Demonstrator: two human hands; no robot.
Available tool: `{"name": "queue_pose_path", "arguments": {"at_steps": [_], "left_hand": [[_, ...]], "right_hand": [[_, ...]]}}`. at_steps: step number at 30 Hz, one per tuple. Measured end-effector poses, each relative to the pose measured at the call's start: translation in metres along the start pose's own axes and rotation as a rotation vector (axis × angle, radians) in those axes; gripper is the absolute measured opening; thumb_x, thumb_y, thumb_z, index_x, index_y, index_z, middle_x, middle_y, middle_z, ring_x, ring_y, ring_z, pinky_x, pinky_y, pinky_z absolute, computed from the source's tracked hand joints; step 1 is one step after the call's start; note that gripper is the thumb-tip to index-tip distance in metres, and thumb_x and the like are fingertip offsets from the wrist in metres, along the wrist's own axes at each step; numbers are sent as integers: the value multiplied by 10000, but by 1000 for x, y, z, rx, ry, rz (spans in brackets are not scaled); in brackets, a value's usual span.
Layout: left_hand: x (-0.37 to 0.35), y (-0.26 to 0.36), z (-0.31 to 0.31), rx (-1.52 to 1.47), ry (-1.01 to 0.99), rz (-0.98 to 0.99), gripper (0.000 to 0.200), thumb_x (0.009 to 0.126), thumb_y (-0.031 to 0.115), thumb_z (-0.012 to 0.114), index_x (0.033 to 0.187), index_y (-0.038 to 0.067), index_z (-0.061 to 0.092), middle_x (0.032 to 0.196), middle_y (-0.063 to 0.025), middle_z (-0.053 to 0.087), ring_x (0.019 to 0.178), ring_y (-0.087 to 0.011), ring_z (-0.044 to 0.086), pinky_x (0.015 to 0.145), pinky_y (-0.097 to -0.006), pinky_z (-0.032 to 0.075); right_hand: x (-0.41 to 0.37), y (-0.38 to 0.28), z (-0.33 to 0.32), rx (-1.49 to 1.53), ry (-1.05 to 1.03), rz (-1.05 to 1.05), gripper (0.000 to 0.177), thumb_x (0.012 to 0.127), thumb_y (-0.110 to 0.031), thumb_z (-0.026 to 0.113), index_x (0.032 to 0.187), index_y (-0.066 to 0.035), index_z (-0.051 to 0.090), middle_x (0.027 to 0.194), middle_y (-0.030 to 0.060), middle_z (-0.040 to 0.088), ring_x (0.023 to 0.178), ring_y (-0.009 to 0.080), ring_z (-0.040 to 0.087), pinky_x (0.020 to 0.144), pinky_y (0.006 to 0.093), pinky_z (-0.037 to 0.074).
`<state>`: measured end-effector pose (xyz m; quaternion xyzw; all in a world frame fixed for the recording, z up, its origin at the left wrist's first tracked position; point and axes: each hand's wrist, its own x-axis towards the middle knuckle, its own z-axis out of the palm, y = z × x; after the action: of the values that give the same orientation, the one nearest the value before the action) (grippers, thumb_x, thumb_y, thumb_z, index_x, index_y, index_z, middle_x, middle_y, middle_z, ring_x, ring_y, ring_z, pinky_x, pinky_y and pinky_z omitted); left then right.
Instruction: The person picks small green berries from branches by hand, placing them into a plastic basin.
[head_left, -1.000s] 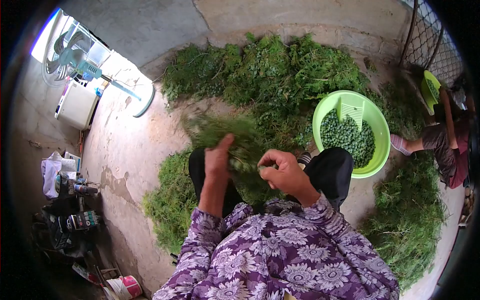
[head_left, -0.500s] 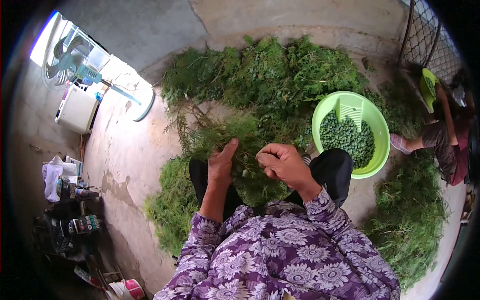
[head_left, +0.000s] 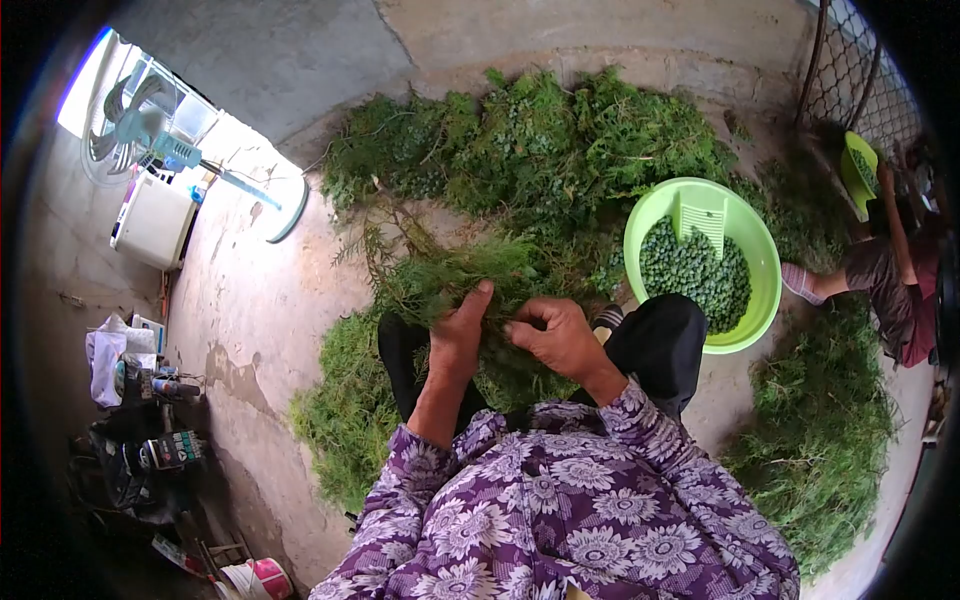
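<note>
Feathery green branch (head_left: 450, 272): a bushy cutting with fine needle-like leaves, held just above the lap and in front of the knees. Its bare twigs fan up and to the left over the floor.

Left hand (head_left: 458, 340): wrapped around the lower part of the branch, with one digit stretched up along the foliage.

Right hand (head_left: 552, 338): just beside the left hand, nearly touching it. Fingers are curled in and the tips pinch into the same foliage. What lies between the fingertips is too small to tell.

Purple floral blouse (head_left: 560, 510) covers both arms. Black trousers (head_left: 662, 342) show at the knees under the branch.

Round lime-green plastic basin (head_left: 640, 225): on the floor, touching the right knee. It is partly filled with small round green berries (head_left: 690, 278). A pale green ribbed plastic scoop (head_left: 700, 215) leans inside at the far rim.

Long pile of cut green branches (head_left: 540, 140): lies beyond the basin against a low step. Looser green heaps lie on both sides of the sitter, left (head_left: 335, 400) and right (head_left: 820, 430).

Stained concrete floor (head_left: 250, 310) lies to the left. On it stand a pale blue pedestal fan (head_left: 135, 125) and, beside that, a white boxy appliance (head_left: 150, 215).

Far right: another seated person (head_left: 890, 285) with a small green bowl (head_left: 858, 170), near a wire mesh fence (head_left: 860, 80).
</note>
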<state>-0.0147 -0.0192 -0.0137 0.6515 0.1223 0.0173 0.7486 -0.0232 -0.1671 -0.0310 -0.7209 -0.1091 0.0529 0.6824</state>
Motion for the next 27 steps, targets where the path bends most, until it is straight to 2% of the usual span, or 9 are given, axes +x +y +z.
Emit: {"name": "queue_pose_path", "arguments": {"at_steps": [3,5,6,8,11,12,18,25,27], "left_hand": [[5,7,1,68,199,-115,277,789,191,623,990,14,549,896,-34,574,769,-126,518,670,-276,425],[19,-4,-19,-3,203,-155,327,784,206,629,1022,6,527,909,-45,571,780,-139,527,674,-287,432],[21,-1,-20,-73,204,-195,377,780,221,635,1055,-1,505,923,-56,569,790,-152,536,679,-297,439],[15,2,-19,-91,173,-195,421,768,232,648,1077,-2,484,938,-64,564,792,-156,545,666,-300,450],[6,11,-12,-112,126,-208,467,751,243,670,1094,4,461,952,-71,561,779,-157,561,628,-298,469],[4,11,-10,-114,105,-228,469,745,243,677,1089,9,460,949,-70,562,766,-154,568,603,-292,476],[-5,20,5,-169,53,-177,381,747,226,677,1007,6,507,854,-51,581,727,-133,576,567,-267,478],[-3,8,-2,-81,-47,-165,323,749,232,675,941,3,551,843,-44,590,711,-108,559,572,-252,458],[-6,11,3,-89,-67,-132,304,753,234,669,933,10,570,834,-34,590,695,-101,547,569,-247,449]], "right_hand": [[-8,-16,-3,109,-142,18,212,749,-188,599,733,23,608,586,56,550,545,98,510,485,271,404],[-16,-22,-8,358,-325,133,147,771,-127,569,836,3,582,653,-4,540,535,40,490,438,184,365],[-16,-26,-12,359,-324,134,147,771,-127,569,836,3,582,653,-4,540,535,40,490,438,184,365],[-16,-30,-19,680,-312,293,227,794,-161,558,975,-24,548,776,15,563,579,50,516,456,183,384],[-8,-17,-25,765,-234,357,268,828,-179,545,1051,-37,500,853,24,554,582,55,530,437,169,378],[-6,-14,-23,701,-134,369,233,838,-195,552,1009,-39,526,790,14,554,559,44,514,422,166,363],[-2,0,-17,590,-77,338,185,817,-163,582,926,-15,563,672,-17,521,508,37,459,422,184,364],[1,1,-12,509,-171,363,210,796,-134,619,964,-17,573,659,-39,502,494,25,422,425,176,325],[1,-2,-11,408,-180,188,236,766,-146,658,947,-13,584,657,-41,520,507,21,431,436,184,336]]}}
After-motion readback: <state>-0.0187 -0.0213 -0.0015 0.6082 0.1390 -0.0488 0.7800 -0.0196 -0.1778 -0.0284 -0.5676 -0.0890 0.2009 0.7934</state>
